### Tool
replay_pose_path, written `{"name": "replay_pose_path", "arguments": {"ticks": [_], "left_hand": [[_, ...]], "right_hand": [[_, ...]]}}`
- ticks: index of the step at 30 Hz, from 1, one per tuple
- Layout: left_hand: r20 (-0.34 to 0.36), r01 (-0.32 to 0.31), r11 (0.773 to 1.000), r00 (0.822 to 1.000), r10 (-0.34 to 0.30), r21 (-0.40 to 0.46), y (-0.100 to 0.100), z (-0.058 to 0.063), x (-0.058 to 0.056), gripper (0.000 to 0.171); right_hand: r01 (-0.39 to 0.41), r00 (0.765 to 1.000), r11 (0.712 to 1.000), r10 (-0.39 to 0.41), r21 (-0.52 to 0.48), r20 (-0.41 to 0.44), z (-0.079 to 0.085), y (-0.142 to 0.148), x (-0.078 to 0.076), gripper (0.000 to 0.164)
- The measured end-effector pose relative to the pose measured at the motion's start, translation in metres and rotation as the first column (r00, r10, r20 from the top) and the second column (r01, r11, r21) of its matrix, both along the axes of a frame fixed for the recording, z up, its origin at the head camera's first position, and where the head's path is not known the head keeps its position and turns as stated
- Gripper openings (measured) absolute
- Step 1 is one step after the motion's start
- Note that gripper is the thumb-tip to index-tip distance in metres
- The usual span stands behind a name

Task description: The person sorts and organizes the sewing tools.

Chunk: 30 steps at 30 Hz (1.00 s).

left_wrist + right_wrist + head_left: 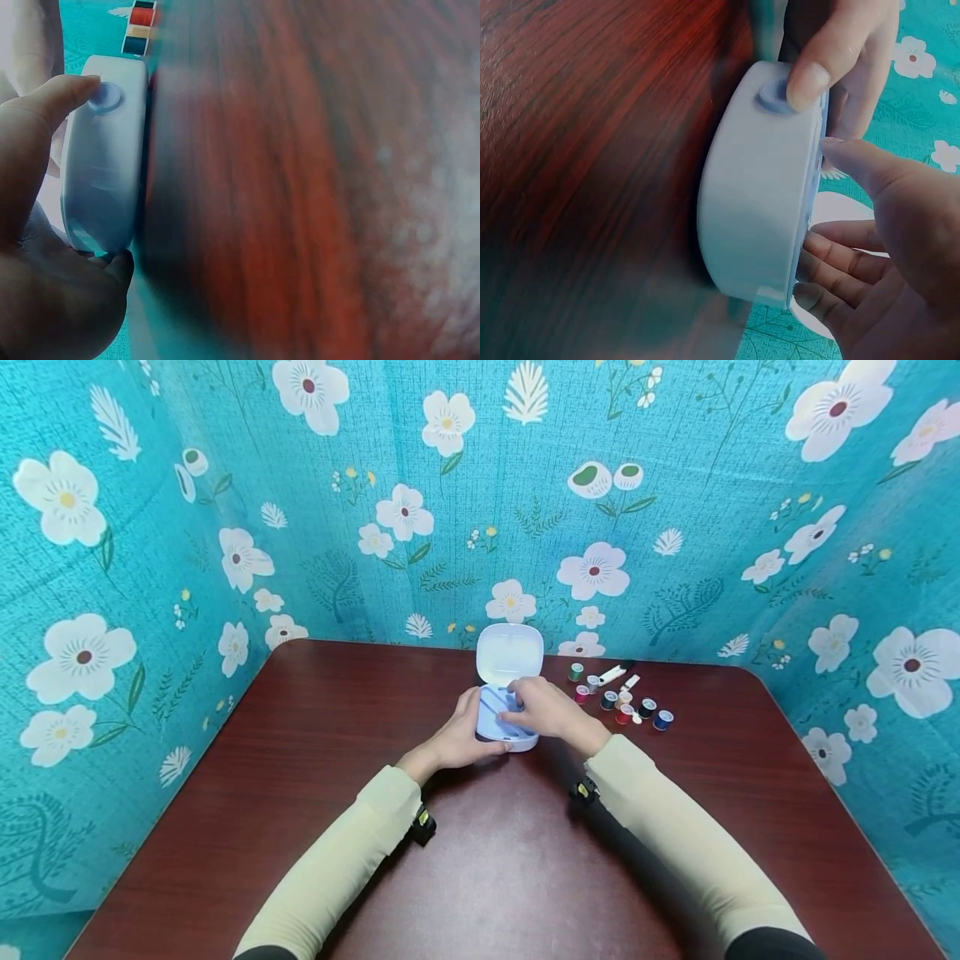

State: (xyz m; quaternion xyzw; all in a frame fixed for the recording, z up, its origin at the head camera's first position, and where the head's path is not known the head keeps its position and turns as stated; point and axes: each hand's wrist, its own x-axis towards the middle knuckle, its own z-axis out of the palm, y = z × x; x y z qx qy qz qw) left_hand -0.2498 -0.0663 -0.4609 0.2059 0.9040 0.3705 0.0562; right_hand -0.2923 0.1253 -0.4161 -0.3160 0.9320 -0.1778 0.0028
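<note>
A small pale-blue sewing box (523,746) stands on the table, its white lid (510,653) raised at the back. Inside it lies a blue slotted tray (491,714). My left hand (459,735) grips the box from the left, with the thumb beside the round button (106,97) on the front and the other fingers around the side. Over the right part of the tray is my right hand (551,708). Its thumb (847,154) touches the tray's edge, and the other fingers, spread and slightly bent, reach down onto the tray. Their tips are partly hidden behind the box's rim.
Right of the box lie several thread spools, among them a green one (576,672), a red one (624,714) and a blue one (663,720). White small tools (612,675) lie behind them. A flowered turquoise curtain (450,527) hangs behind the table (337,718).
</note>
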Motion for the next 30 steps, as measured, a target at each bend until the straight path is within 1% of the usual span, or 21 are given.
{"name": "replay_pose_path", "arguments": {"ticks": [3, 9, 12, 20, 25, 30], "left_hand": [[-0.001, 0.0, 1.0, 1.0, 0.0, 0.004, 0.0, -0.0003, 0.0002, 0.108], [0.0, -0.002, 1.0, 1.0, 0.002, -0.004, -0.0001, -0.0018, 0.0001, 0.11], [-0.004, 0.0, 1.0, 1.0, 0.0, -0.005, -0.0002, -0.0018, -0.0003, 0.11], [-0.022, 0.001, 1.0, 1.0, -0.001, 0.009, 0.0, 0.001, -0.0007, 0.107], [-0.025, -0.002, 1.0, 1.0, 0.003, 0.019, 0.0, 0.001, -0.0008, 0.107], [-0.012, -0.007, 1.0, 1.0, 0.007, -0.005, 0.0004, -0.0017, -0.0012, 0.111]], "right_hand": [[-0.004, 1.0, 1.0, 0.004, 0.013, -0.004, -0.0027, -0.0024, -0.0006, 0.038], [0.003, 1.0, 1.0, -0.004, 0.02, 0.017, -0.0083, -0.0049, -0.0011, 0.043], [0.009, 1.0, 0.999, -0.01, 0.038, 0.013, -0.0087, -0.0061, -0.0012, 0.043], [0.001, 0.999, 0.991, 0.005, 0.136, -0.046, -0.0066, -0.0091, -0.0057, 0.038], [-0.015, 0.996, 0.989, 0.027, 0.149, -0.08, -0.0066, -0.0092, -0.0094, 0.036], [-0.021, 0.994, 0.987, 0.037, 0.158, -0.1, -0.0075, -0.0082, -0.0101, 0.037]]}}
